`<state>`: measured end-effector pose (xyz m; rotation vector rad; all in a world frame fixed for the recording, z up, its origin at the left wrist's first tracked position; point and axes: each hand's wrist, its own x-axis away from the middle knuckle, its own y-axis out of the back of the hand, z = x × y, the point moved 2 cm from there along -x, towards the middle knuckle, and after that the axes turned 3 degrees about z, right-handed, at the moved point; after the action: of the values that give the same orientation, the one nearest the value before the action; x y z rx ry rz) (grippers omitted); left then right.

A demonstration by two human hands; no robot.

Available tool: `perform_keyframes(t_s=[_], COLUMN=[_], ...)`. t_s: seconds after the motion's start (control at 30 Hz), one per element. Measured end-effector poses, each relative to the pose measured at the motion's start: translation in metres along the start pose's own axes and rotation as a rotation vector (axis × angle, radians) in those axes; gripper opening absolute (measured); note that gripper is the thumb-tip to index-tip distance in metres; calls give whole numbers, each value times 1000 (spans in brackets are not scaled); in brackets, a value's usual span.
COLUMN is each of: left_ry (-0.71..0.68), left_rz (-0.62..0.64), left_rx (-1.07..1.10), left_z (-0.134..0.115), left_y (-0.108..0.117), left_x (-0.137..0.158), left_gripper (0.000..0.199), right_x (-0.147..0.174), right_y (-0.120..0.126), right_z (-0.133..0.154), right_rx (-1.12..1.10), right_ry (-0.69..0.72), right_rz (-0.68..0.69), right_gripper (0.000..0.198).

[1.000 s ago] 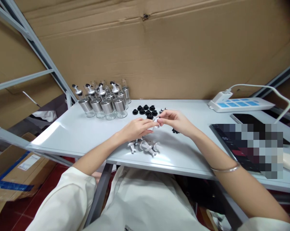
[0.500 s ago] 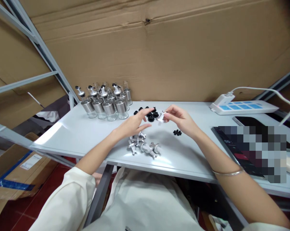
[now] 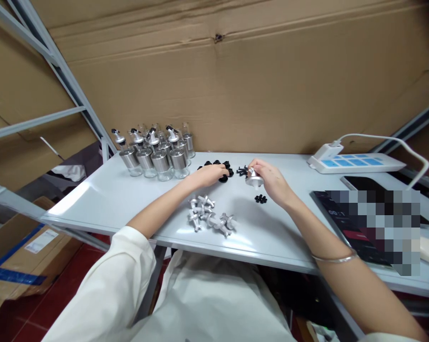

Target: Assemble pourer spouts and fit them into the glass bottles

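Observation:
My right hand (image 3: 271, 181) pinches a silver pourer spout (image 3: 254, 180), its wide flange facing down, held above the table. My left hand (image 3: 212, 174) has its fingers bent down on the cluster of black stoppers (image 3: 227, 164), closed round one of them, which they partly hide. Several loose silver pourer spouts (image 3: 210, 218) lie in a pile near the front edge. Small black parts (image 3: 260, 199) sit just below my right hand, and thin black pieces (image 3: 241, 171) lie between my two hands.
Glass bottles with steel sleeves (image 3: 161, 164) stand at the back left, several topped with pourers. On the right are a power strip (image 3: 360, 162) with a white cable and two phones (image 3: 337, 223). A cardboard wall (image 3: 250, 95) closes off the back of the white table (image 3: 103, 194).
My left hand has moved from open beside the stoppers down onto them, fingers closing. My right hand has shifted slightly right with the pourer spout, uncovering the thin black pieces.

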<state>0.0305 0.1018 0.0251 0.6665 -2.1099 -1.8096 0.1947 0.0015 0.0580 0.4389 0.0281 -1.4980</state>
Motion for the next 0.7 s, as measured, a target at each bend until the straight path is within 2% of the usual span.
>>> perform_keyframes(t_s=[0.13,0.33,0.43,0.53,0.7], left_ry=[-2,55,86,75,108], left_rz=[86,36,-65,-187,-304], left_rx=[-110,-66,111,379,755], left_z=[0,-4,-10,-20,-30], left_y=[1,7,16,22,12], left_x=[-1,6,13,26,46], left_gripper=[33,27,24,23,24], right_x=[2,2,0,-2,-5], right_y=[0,-2,-1,2,7], right_z=[3,6,5,3,-2], right_rx=[53,71,18,-135,-334], right_ry=[21,57,80,76,-1], right_rz=[-25,2,2,0,4], right_gripper=[29,53,49,41,36])
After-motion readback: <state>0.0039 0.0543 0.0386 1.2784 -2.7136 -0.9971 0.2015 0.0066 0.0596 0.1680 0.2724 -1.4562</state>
